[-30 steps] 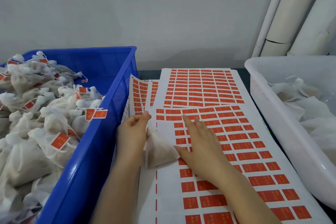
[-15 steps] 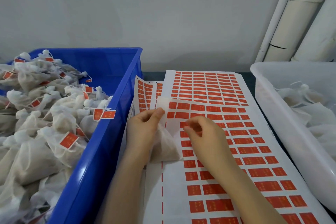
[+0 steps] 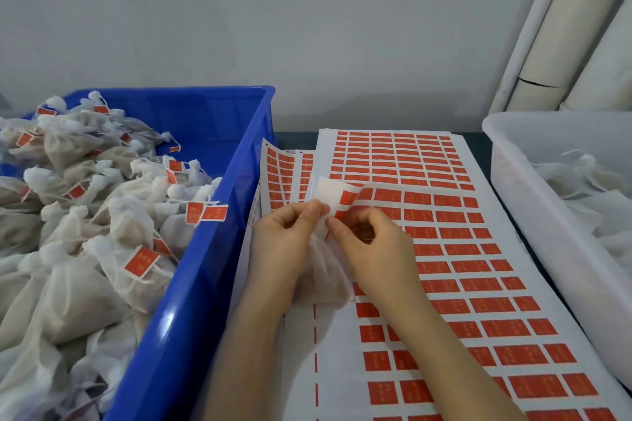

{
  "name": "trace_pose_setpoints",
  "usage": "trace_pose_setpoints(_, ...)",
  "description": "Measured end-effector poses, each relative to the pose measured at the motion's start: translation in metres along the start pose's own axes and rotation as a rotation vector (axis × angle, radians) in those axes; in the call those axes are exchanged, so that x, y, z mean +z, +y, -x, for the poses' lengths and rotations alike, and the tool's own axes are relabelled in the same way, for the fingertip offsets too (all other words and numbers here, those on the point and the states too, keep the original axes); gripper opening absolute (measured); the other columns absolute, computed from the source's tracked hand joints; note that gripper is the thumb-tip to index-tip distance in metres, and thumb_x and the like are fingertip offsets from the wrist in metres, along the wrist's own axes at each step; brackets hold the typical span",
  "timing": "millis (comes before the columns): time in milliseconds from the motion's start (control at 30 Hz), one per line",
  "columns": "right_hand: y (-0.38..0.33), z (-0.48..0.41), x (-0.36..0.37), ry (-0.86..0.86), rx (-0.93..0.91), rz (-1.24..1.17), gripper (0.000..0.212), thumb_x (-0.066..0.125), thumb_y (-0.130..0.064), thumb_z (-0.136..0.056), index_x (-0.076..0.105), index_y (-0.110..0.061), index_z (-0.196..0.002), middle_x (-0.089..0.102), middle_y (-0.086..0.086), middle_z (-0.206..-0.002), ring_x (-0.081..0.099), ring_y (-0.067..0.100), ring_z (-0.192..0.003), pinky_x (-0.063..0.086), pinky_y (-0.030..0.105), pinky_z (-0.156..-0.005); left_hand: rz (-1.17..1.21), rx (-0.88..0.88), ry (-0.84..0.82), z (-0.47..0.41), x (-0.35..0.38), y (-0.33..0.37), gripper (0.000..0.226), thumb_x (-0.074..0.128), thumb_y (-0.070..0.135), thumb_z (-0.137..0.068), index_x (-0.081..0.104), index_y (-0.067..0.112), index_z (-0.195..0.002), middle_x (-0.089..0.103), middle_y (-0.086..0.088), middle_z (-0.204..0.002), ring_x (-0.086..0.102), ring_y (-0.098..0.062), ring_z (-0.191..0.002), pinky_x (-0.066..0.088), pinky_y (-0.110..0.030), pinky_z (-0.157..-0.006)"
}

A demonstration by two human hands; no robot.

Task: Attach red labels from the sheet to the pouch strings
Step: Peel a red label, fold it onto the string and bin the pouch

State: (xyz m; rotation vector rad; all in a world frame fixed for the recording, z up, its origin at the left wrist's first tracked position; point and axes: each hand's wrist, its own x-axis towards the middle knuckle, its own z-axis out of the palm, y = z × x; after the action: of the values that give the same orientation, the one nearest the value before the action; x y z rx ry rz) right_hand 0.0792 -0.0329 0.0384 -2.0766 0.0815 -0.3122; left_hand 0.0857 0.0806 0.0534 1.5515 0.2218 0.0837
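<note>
Plain workroom corner, seen from above the table

A bare pale grey wall (image 3: 273, 17) is seen across the back, evenly and softly lit, with a faint shadow along its foot. At the right, a thin white pipe (image 3: 533, 20) and thicker cream pipes (image 3: 578, 27) are set leaning against it, a dark joint being visible low on one. A dark table surface (image 3: 295, 139) is glimpsed at the wall's foot
</note>
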Motion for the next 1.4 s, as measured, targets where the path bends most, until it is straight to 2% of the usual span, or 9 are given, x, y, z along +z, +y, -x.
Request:
trace_pose_setpoints(67, 0.0, 0.002, 0.0, -0.001, -0.032, 0.002, 0.013, 0.06, -0.044, -0.084, 0.05, -0.037, -0.09, 0.047, -0.032, -0.075, 0.049, -0.012, -0.067, 0.032, 0.0, -0.057, 0.0, 0.017, -0.015, 0.002, 0.001, 0.0, 0.03, 0.063, 0.046, -0.069, 0.071, 0.026, -0.089, 0.071, 0.014, -0.098, 0.063, -0.011, -0.099, 0.052, -0.039, -0.091)
trace_pose_setpoints(267, 0.001, 0.006, -0.001, -0.034, -0.083, -0.033, 0.002, 0.057, -0.031, -0.089, 0.058, -0.031, -0.091, 0.059, -0.017, -0.083, 0.057, -0.003, -0.076, 0.041, 0.006, -0.068, -0.004, 0.017, -0.007, 0.005, 0.002, -0.001, 0.021, 0.063, 0.043, -0.074, 0.07, 0.027, -0.086, 0.07, 0.014, -0.1, 0.062, -0.011, -0.1, 0.05, -0.041, -0.094)
trace_pose_setpoints(367, 0.003, 0.006, -0.003, -0.048, -0.093, -0.048, 0.003, 0.056, -0.03, -0.091, 0.058, -0.032, -0.09, 0.057, -0.021, -0.08, 0.056, -0.004, -0.076, 0.04, 0.005, -0.067, 0.011, 0.019, -0.007, 0.006, 0.004, -0.001, 0.026, 0.063, 0.046, -0.067, 0.071, 0.028, -0.084, 0.07, 0.015, -0.099, 0.062, -0.012, -0.101, 0.05, -0.043, -0.095)
trace_pose_setpoints(533, 0.007, 0.005, -0.005, -0.064, -0.101, -0.077, 0.006, 0.055, -0.029, -0.091, 0.058, -0.033, -0.088, 0.056, -0.026, -0.078, 0.056, -0.005, -0.076, 0.041, 0.005, -0.066, 0.024, 0.022, -0.016, 0.008, 0.004, 0.0, 0.023, 0.064, 0.042, -0.073, 0.071, 0.026, -0.087, 0.07, 0.011, -0.101, 0.062, -0.015, -0.103, 0.049, -0.046, -0.096)
trace_pose_setpoints(633, 0.009, 0.003, -0.007, -0.066, -0.095, -0.083, 0.007, 0.055, -0.028, -0.091, 0.06, -0.032, -0.087, 0.058, -0.025, -0.078, 0.057, -0.006, -0.075, 0.041, 0.003, -0.063, 0.036, 0.011, -0.018, 0.01, 0.005, 0.002, 0.036, 0.062, 0.047, -0.065, 0.071, 0.023, -0.091, 0.069, 0.007, -0.107, 0.061, -0.017, -0.106, 0.048, -0.047, -0.097)
trace_pose_setpoints(800, 0.009, 0.001, -0.012, -0.065, -0.062, -0.109, 0.006, 0.056, -0.034, -0.089, 0.059, -0.034, -0.095, 0.054, -0.03, -0.079, 0.054, -0.012, -0.071, 0.039, -0.002, -0.059, 0.052, -0.008, -0.013, 0.01, 0.004, 0.001, 0.034, 0.062, 0.048, -0.063, 0.072, 0.025, -0.085, 0.069, 0.009, -0.104, 0.061, -0.017, -0.105, 0.049, -0.048, -0.096)
trace_pose_setpoints(1033, 0.007, 0.003, -0.01, -0.075, -0.077, -0.099, 0.013, 0.061, -0.028, -0.088, 0.067, -0.024, -0.099, 0.061, -0.017, -0.087, 0.055, -0.005, -0.078, 0.04, 0.007, -0.072, 0.038, -0.009, -0.033, 0.01, 0.004, 0.0, 0.025, 0.063, 0.045, -0.067, 0.072, 0.027, -0.081, 0.07, 0.008, -0.103, 0.06, -0.017, -0.106, 0.048, -0.048, -0.097)
trace_pose_setpoints(1200, 0.01, 0.003, -0.012, -0.091, -0.108, -0.09, 0.012, 0.059, -0.026, -0.089, 0.06, -0.037, -0.084, 0.056, -0.029, -0.078, 0.054, -0.01, -0.077, 0.035, 0.0, -0.066, 0.04, -0.013, -0.043, 0.011, 0.004, 0.0, 0.033, 0.063, 0.046, -0.064, 0.071, 0.024, -0.087, 0.069, 0.006, -0.105, 0.06, -0.019, -0.105, 0.048, -0.048, -0.097)
trace_pose_setpoints(1400, 0.013, 0.002, -0.011, -0.068, -0.129, -0.067, 0.016, 0.057, -0.025, -0.09, 0.058, -0.04, -0.085, 0.054, -0.034, -0.077, 0.053, -0.016, -0.073, 0.036, -0.005, -0.06, 0.046, -0.026, -0.031, 0.01, 0.004, 0.0, 0.031, 0.063, 0.046, -0.064, 0.072, 0.024, -0.084, 0.069, 0.006, -0.105, 0.059, -0.02, -0.106, 0.047, -0.048, -0.098)
